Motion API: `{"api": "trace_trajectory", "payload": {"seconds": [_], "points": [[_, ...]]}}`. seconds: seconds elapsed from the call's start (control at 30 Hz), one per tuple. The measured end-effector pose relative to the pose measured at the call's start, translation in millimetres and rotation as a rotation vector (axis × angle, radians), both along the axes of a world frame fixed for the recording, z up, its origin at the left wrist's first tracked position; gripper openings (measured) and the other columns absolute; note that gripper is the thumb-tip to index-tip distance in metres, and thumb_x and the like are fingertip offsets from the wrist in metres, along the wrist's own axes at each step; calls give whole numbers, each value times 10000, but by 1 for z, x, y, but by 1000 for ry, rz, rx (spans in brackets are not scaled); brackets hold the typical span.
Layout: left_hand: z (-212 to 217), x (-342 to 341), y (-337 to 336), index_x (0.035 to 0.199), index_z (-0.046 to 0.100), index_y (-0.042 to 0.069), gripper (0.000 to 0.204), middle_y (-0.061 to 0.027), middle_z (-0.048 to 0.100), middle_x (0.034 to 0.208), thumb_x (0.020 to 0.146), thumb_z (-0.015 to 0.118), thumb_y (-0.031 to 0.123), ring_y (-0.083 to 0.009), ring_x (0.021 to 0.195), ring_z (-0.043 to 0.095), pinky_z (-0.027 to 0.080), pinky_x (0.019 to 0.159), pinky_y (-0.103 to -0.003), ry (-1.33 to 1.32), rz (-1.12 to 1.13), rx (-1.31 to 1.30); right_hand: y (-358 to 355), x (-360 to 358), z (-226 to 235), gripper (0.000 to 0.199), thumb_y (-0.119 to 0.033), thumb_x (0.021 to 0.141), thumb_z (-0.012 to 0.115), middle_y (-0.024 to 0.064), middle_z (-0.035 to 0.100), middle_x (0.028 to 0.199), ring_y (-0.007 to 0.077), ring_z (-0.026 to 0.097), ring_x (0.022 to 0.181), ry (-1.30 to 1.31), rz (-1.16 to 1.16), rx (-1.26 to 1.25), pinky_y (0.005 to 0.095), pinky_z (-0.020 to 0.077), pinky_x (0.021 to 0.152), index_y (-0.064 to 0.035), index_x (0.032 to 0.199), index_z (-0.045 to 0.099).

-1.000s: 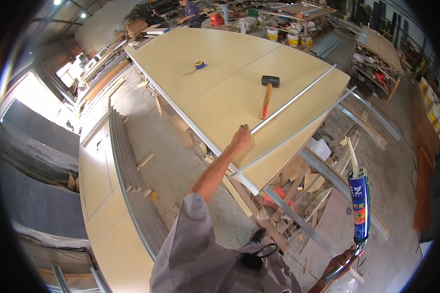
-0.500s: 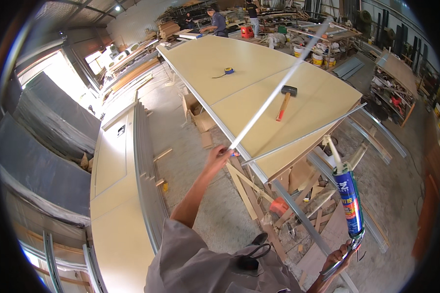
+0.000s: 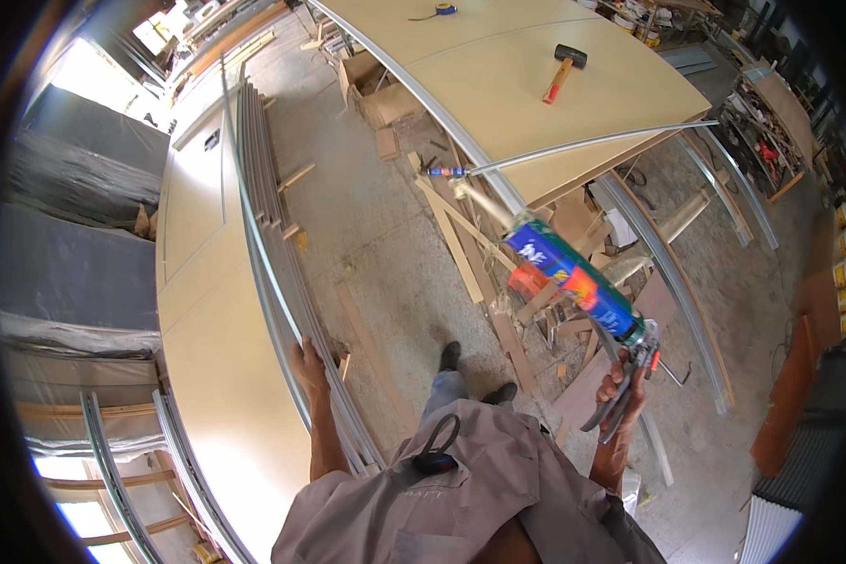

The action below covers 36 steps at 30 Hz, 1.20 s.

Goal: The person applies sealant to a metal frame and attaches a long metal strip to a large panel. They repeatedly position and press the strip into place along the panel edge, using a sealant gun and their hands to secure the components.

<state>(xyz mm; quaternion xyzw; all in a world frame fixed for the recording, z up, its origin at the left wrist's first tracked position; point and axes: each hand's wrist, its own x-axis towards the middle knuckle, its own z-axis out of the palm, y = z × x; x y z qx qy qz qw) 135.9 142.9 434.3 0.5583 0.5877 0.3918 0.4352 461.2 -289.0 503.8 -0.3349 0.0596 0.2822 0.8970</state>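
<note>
In the head view, the person's left hand (image 3: 312, 370) has its fingers closed on the near end of a thin metal strip (image 3: 264, 267), which runs far along the right edge of the left panel (image 3: 207, 376), while the right hand (image 3: 630, 389) grips the sealant gun (image 3: 573, 275) at the near right, nozzle (image 3: 488, 208) pointing far-left. Good handling means keeping the strip's far end from swinging into the panel and the nozzle clear of everything.
</note>
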Motion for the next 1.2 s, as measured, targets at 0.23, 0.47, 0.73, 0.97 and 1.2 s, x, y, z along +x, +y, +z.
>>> {"api": "trace_trajectory", "payload": {"seconds": [0.23, 0.47, 0.73, 0.97, 1.2], "points": [[-94, -82, -12, 749, 517, 75, 321, 25, 414, 566, 975, 543, 300, -64, 439, 387, 301, 374, -234, 95, 141, -272, 115, -48, -43, 561, -430, 953, 526, 99, 593, 869, 208, 627, 653, 83, 200, -100, 328, 546, 609, 23, 1277, 464], [-143, -118, 16, 734, 532, 61, 309, 10, 446, 556, 954, 565, 274, -77, 408, 390, 289, 351, -240, 51, 112, -536, 246, -83, -147, 459, -370, 981, 517, 88, 591, 988, 232, 583, 809, 391, 94, -72, 372, 484, 772, -4, 1258, 510], [-190, -149, 13, 730, 513, 40, 301, -12, 483, 590, 929, 567, 260, -92, 481, 422, 325, 428, -272, 198, 101, -685, 329, -20, -303, 420, -343, 1006, 474, 111, 573, 1003, 233, 586, 931, 283, -152, -88, 366, 512, 827, 21, 1211, 519], [-216, -124, -13, 738, 518, 13, 309, -32, 449, 553, 939, 576, 241, -100, 499, 392, 307, 454, -296, 508, 9, -585, 370, 110, -457, 356, -274, 991, 522, 103, 584, 1237, 234, 581, 1112, 213, -161, -268, 373, 481, 958, -31, 1251, 509], [-259, -98, -35, 1006, 624, 1, 356, -83, 567, 679, 976, 552, 349, -200, 599, 459, 411, 547, -347, 747, -64, -603, 375, 282, -653, 326, -268, 983, 544, 60, 591, 1246, 234, 575, 1123, 114, -72, -494, 390, 462, 981, -80, 1249, 526]]}}
